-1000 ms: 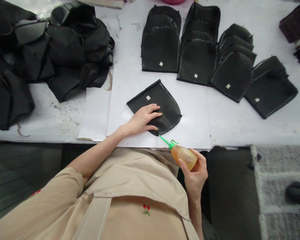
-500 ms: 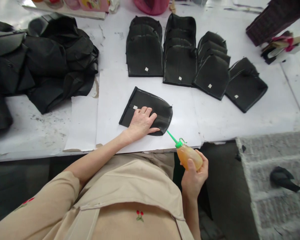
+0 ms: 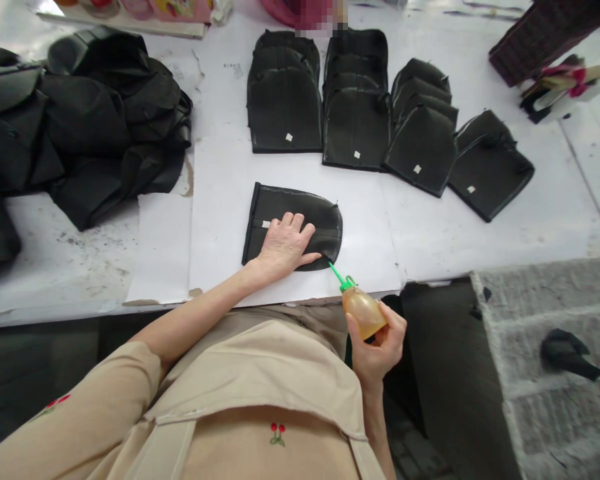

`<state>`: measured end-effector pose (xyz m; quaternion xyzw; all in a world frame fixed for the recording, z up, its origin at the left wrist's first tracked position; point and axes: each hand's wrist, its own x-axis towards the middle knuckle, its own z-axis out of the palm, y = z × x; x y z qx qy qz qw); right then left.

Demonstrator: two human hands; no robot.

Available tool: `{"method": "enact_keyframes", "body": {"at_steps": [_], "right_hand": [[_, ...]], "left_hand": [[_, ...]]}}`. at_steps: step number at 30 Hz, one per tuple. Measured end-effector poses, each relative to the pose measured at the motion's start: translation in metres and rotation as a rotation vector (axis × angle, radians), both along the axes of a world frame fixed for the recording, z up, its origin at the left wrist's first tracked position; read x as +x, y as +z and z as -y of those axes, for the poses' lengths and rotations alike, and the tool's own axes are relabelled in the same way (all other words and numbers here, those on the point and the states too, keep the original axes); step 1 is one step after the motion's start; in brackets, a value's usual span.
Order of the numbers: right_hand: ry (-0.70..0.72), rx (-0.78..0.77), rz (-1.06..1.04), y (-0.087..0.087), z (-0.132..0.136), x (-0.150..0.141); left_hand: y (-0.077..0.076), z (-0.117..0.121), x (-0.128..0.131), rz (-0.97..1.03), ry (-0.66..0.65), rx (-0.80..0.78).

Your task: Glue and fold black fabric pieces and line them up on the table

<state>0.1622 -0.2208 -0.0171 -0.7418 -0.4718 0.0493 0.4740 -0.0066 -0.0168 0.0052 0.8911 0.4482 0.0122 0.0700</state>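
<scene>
A black sewn piece (image 3: 300, 200), straight at its left end and rounded at its right, lies flat on the white-covered table (image 3: 220, 160). My left hand (image 3: 285, 245) rests on top of it, fingers spread and pressing down, with a small white tag just beyond the fingertips. In my right hand (image 3: 380, 347) is a squeeze bottle (image 3: 364, 313) of amber liquid, tilted with its green nozzle toward the table. The nozzle's tip meets the lower right edge of the black piece, close to my left thumb.
Overlapping rows of similar black pieces (image 3: 357, 127) lie along the back. A heap of black material (image 3: 90, 120) covers the left. A dark box (image 3: 545, 40) and a tied bundle of strips (image 3: 563, 87) sit back right. A grey textured surface (image 3: 545, 313) stands lower right.
The black piece has turned slightly under my left hand. My right hand has brought the bottle left and up, so its nozzle tip now reaches the piece's edge.
</scene>
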Motion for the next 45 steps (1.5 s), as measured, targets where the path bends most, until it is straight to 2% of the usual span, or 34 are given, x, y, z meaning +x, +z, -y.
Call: {"method": "enact_keyframes", "body": {"at_steps": [5,10,23,34,45], "right_hand": [[0.049,0.024,0.205,0.005,-0.002,0.005],[0.041,0.035,0.217,0.004,-0.005,0.002],[0.100,0.096,0.311,0.002,-0.013,0.003],[0.052,0.057,0.304,0.010,-0.008,0.002],[0.036,0.018,0.241,0.005,-0.009,-0.003]], "left_hand": [[0.003,0.000,0.001,-0.070,0.000,-0.012],[0.004,0.000,0.002,-0.092,-0.004,-0.025],[-0.006,0.000,0.003,-0.076,-0.022,0.028],[-0.004,0.003,0.005,-0.088,0.000,0.045],[-0.006,0.005,0.005,-0.091,-0.019,0.063]]}}
